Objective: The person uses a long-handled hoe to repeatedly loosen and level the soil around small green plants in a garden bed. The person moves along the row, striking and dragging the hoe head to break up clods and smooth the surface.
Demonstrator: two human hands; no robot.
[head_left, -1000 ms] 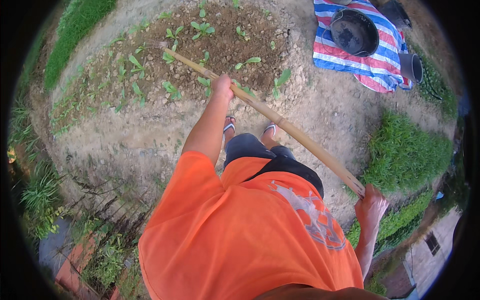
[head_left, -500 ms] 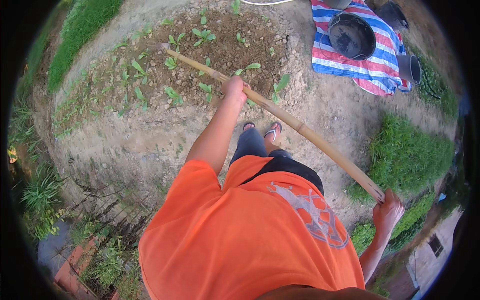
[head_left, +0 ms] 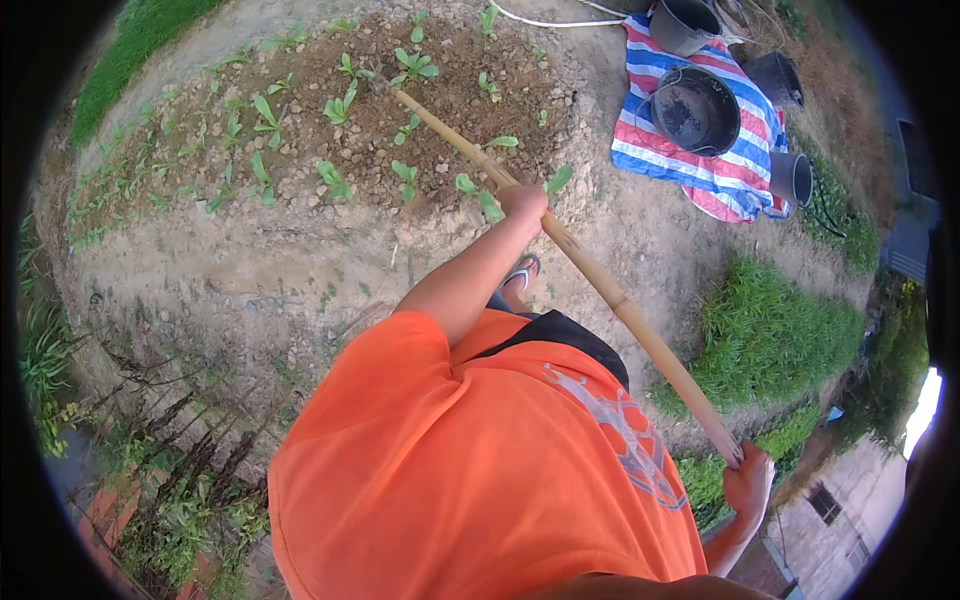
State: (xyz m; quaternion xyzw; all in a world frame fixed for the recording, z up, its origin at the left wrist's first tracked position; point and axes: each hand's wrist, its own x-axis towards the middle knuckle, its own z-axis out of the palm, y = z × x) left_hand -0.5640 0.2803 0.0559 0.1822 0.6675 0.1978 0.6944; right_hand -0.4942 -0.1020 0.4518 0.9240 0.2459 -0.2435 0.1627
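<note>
A long bamboo pole [head_left: 628,312] slants across the view, from the planted soil at the upper middle to my lower right. My left hand [head_left: 522,204] is wrapped round it partway along, over the near edge of the bed. At its near end, my right hand [head_left: 748,482] grips the pole beside my right hip. The far end rests low over or on the brown soil [head_left: 460,110], between two leafy seedlings; what is fixed there is too small to make out. One seedling [head_left: 412,67] stands just right of that end, another [head_left: 340,105] to its left.
A striped tarp [head_left: 650,150] at the upper right bears a wide black tub [head_left: 697,112] and black buckets [head_left: 685,25]. A dense green patch [head_left: 765,330] grows on the right. My sandalled foot [head_left: 521,275] is on bare ground by the bed. Dry stalks [head_left: 180,430] stand lower left.
The pole's far end has moved right among the seedlings, from left of one plant to between two. Both hands keep their grip. My view has shifted, and only one foot shows now.
</note>
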